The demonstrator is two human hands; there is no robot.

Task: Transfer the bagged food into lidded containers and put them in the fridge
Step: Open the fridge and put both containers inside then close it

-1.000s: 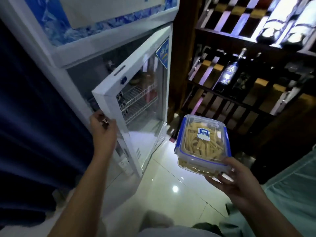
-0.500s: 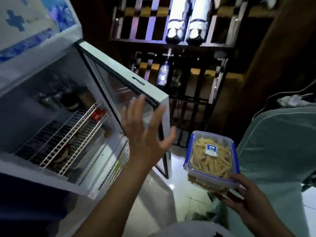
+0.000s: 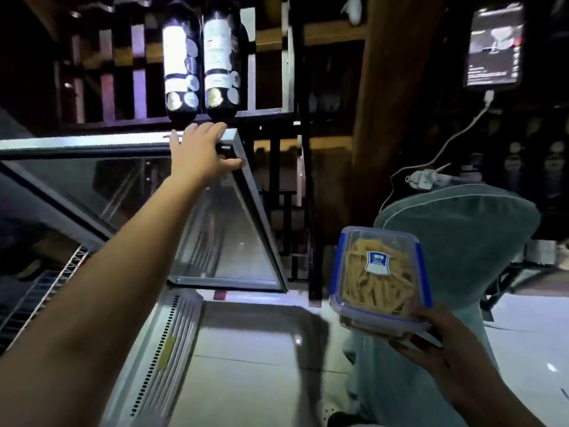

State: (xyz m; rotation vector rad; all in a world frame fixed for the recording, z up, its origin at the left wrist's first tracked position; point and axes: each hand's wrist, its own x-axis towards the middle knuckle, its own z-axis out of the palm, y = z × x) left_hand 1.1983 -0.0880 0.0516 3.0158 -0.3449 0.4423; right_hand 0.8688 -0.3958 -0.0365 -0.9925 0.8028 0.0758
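Observation:
A clear lidded container (image 3: 379, 277) with blue clips and a blue label is full of pale yellow pasta-like sticks. My right hand (image 3: 431, 343) grips it from below at the lower right, in the air over the floor. The fridge's glass door (image 3: 234, 241) stands swung wide open to the right. My left hand (image 3: 201, 152) is stretched out with its fingers hooked over the door's top outer corner. White wire shelves (image 3: 40, 291) of the fridge interior show at the far left, mostly hidden by my left forearm.
A dark wooden wine rack (image 3: 271, 118) with two labelled bottles (image 3: 200, 60) stands right behind the open door. A teal cushioned chair back (image 3: 455, 241) is at the right, a phone (image 3: 494, 44) on a charging cable above it. Pale tiled floor (image 3: 261, 365) lies below.
The fridge door has swung from half open to fully open. My left hand moved from the door's edge out to its top corner. The container stays in my right hand, and the view turned right.

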